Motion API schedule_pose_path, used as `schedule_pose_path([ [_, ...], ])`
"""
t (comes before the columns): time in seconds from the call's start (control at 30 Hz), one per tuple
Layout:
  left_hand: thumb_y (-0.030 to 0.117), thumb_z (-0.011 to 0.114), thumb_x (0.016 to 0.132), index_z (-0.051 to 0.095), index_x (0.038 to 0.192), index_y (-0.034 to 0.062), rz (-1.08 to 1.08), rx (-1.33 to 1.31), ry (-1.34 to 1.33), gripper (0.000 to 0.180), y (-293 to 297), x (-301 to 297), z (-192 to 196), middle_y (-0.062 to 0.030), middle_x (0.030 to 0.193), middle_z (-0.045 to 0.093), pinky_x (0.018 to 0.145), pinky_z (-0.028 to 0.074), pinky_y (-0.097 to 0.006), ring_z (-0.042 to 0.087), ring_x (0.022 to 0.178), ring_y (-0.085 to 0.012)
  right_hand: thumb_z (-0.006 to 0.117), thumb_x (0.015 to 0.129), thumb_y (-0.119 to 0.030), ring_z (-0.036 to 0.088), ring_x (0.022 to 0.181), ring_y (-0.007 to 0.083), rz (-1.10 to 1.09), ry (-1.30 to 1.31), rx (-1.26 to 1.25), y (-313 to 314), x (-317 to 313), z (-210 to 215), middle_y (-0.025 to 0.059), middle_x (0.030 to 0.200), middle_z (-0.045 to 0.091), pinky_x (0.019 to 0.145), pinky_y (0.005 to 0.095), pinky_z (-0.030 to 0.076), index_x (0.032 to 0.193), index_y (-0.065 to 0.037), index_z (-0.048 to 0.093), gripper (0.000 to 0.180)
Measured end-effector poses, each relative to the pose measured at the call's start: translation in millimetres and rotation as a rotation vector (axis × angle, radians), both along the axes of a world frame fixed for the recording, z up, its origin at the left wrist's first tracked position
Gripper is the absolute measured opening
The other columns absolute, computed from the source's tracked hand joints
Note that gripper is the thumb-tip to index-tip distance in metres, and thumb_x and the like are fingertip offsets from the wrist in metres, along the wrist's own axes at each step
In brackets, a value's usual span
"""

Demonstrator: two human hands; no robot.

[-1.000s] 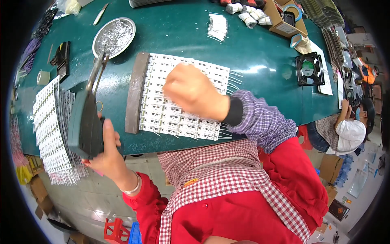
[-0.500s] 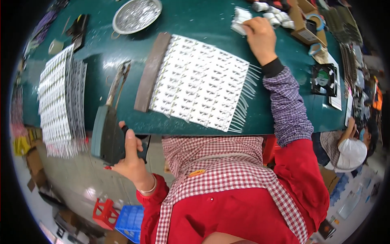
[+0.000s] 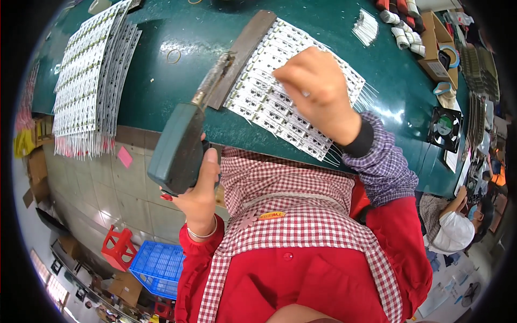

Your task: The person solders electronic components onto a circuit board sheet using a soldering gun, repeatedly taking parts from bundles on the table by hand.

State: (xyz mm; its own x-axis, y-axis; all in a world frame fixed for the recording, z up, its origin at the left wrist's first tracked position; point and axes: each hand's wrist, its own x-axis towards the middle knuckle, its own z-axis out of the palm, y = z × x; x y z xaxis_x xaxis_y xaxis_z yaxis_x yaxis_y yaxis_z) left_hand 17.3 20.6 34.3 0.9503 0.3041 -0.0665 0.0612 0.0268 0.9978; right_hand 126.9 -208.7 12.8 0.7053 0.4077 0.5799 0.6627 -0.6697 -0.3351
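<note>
My left hand (image 3: 200,188) is wrapped round the handle of a dark green soldering gun (image 3: 175,142). Its metal tip reaches up to a brown bar (image 3: 245,51) along the left edge of a white circuit board panel (image 3: 291,40). Rows of small dark parts cover the panel, and thin white wires (image 3: 367,97) stick out past its right edge. Above the panel my right hand (image 3: 323,94) is closed with fingertips pinched; whatever they hold is too small to make out. A small bundle of white wires (image 3: 366,28) lies farther back on the right.
A stack of wired panels (image 3: 89,75) stands at the left on the green table (image 3: 156,86). Rolled white bundles (image 3: 406,37), a cardboard box (image 3: 437,51) and a black fan (image 3: 445,126) occupy the right side. Another person (image 3: 458,223) sits beyond the table's right end.
My right hand has come from the white wire bundle to over the panel. The soldering gun's tip has moved right, up to the brown bar. The view has shifted, and the metal bowl is out of sight.
</note>
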Motion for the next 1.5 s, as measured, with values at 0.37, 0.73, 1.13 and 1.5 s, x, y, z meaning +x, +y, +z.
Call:
schedule_pose_path([
  [0.37,-0.009,0.065,0.087,0.060,0.122,-0.0064,-0.070,0.174,-0.018,0.035,18.0,-31.2,-34.9,-0.0140,0.107,0.069,0.050,0.041,-0.023,0.054,0.057,-0.0082,0.078,0.071,-0.002,0.057,0.076,0.0212,-0.007,0.045,-0.049,24.4,-9.5,-29.4,0.0017,0.080,0.060,0.068,0.0345,0.043,0.087,-0.010,0.071,0.019],
  [0.73,0.001,0.080,0.082,0.070,0.104,-0.0034,-0.050,0.076,0.175,0.025,12.4,-32.7,-32.0,-0.0073,0.095,0.072,0.070,0.050,-0.026,0.065,0.081,-0.0108,0.077,0.073,-0.002,0.057,0.076,0.0215,-0.019,0.021,-0.075,24.8,-10.5,-31.2,0.0020,0.080,0.058,0.067,0.0348,0.042,0.087,-0.008,0.071,0.017],
  [1.13,0.002,0.079,0.081,0.071,0.103,-0.0040,-0.055,0.165,0.163,0.024,16.7,-36.9,-31.0,-0.0093,0.092,0.073,0.067,0.051,-0.028,0.067,0.077,-0.0136,0.077,0.073,-0.002,0.056,0.076,0.0211,-0.022,0.015,-0.097,26.2,-11.1,-30.8,0.0016,0.079,0.058,0.067,0.0349,0.042,0.087,-0.007,0.071,0.016],
  [1.5,0.001,0.079,0.080,0.071,0.104,-0.0054,-0.004,0.144,0.129,0.025,13.9,-38.2,-26.2,-0.0104,0.093,0.073,0.067,0.052,-0.027,0.069,0.078,-0.0146,0.077,0.073,-0.003,0.058,0.080,0.0217,-0.034,0.001,-0.053,29.9,-13.9,-26.1,0.0021,0.081,0.059,0.075,0.0360,0.042,0.087,-0.008,0.070,0.016],
])
